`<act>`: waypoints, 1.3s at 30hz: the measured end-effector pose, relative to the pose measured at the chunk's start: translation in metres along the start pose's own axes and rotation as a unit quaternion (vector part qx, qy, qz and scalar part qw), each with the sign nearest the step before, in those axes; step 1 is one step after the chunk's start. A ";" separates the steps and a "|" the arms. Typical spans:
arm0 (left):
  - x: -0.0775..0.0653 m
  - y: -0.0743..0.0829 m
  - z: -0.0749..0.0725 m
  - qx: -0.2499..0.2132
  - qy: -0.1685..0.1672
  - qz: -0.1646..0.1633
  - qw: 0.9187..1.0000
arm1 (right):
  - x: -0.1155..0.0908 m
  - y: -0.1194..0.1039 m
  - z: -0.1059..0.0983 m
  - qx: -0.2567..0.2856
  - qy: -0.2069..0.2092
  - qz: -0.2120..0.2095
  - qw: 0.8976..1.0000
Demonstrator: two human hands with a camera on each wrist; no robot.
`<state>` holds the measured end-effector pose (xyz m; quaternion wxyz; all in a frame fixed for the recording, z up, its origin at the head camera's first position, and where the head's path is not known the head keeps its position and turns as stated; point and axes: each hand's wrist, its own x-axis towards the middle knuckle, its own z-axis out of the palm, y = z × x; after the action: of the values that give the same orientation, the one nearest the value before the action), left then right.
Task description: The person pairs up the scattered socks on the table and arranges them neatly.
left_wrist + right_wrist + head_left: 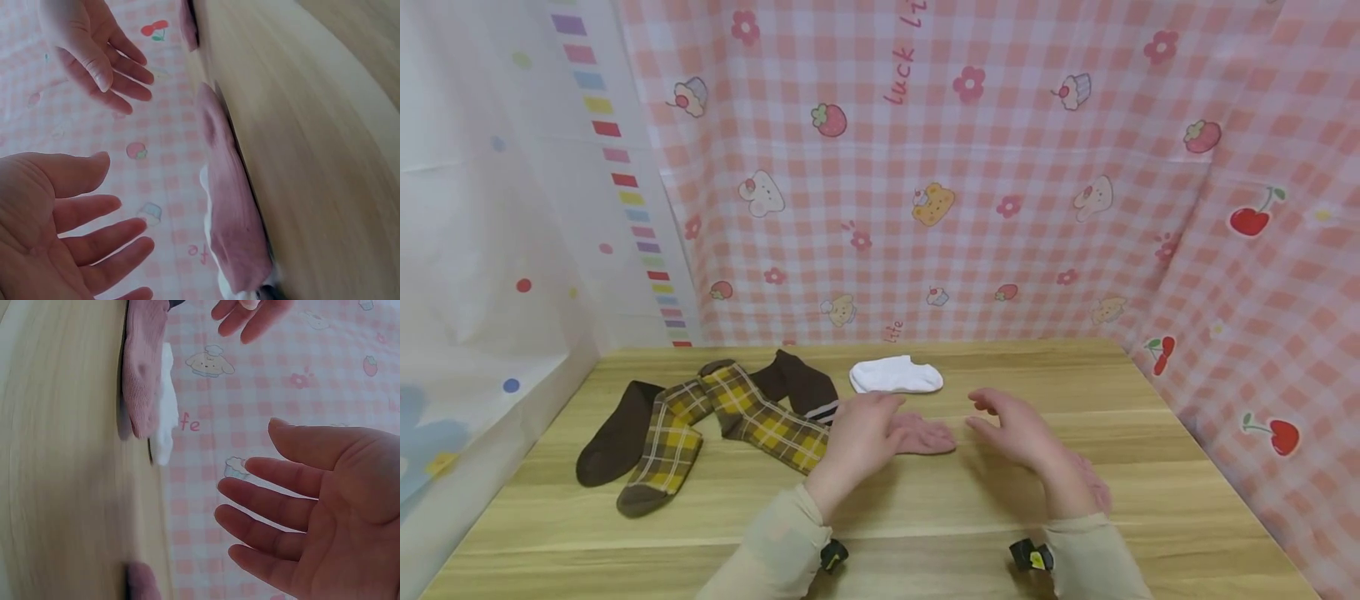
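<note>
A: What do the socks by the hands look like?

B: The nearer to the left hand is a dusty pink sock (pixel 922 436), finely ribbed and slightly rumpled, lying flat mid-table between the two hands; its left end is hidden behind the left hand. A second pink sock (pixel 1096 482) lies to the right, partly hidden by the right forearm

A: And the hands?

B: The left hand (pixel 861 433) and right hand (pixel 1018 429) are both raised above the wooden table (pixel 925 521), palms turned towards each other, fingers loosely spread and thumbs apart. Neither has hold of anything

A: How many of each thing?

B: Two hands in beige sleeves (pixel 782 537); two pink socks. On the left, two yellow and brown plaid socks (pixel 771 417), overlapping; two dark brown socks, one at far left (pixel 621 437), one behind the plaid (pixel 808 387). One white ankle-sock shape (pixel 895 375) lies at the far side; whether it is single or a stacked pair, I cannot tell
</note>
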<state>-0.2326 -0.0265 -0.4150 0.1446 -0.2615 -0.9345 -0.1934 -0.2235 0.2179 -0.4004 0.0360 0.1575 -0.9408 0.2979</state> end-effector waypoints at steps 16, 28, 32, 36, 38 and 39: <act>0.007 0.030 0.012 0.037 -0.019 0.034 0.999 | -0.025 0.016 -0.015 0.030 0.027 0.013 0.999; 0.011 0.050 0.021 0.056 -0.011 0.061 0.997 | -0.046 0.023 -0.030 0.049 0.028 0.079 0.995; 0.014 0.055 0.024 0.058 -0.019 0.068 0.996 | -0.049 0.028 -0.035 -0.004 0.040 0.049 0.998; 0.018 0.059 0.029 0.059 -0.028 0.079 0.995 | -0.050 0.035 -0.038 -0.039 0.054 0.007 0.998; 0.019 0.062 0.031 0.060 -0.033 0.083 0.994 | -0.052 0.039 -0.039 -0.049 0.058 -0.006 0.997; 0.020 0.064 0.033 0.061 -0.035 0.086 0.994 | -0.054 0.041 -0.039 -0.052 0.060 -0.007 0.997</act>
<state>-0.2198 0.0467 -0.4183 0.1435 -0.3381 -0.9231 -0.1139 -0.1866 0.2864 -0.3991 0.1021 0.1440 -0.9501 0.2572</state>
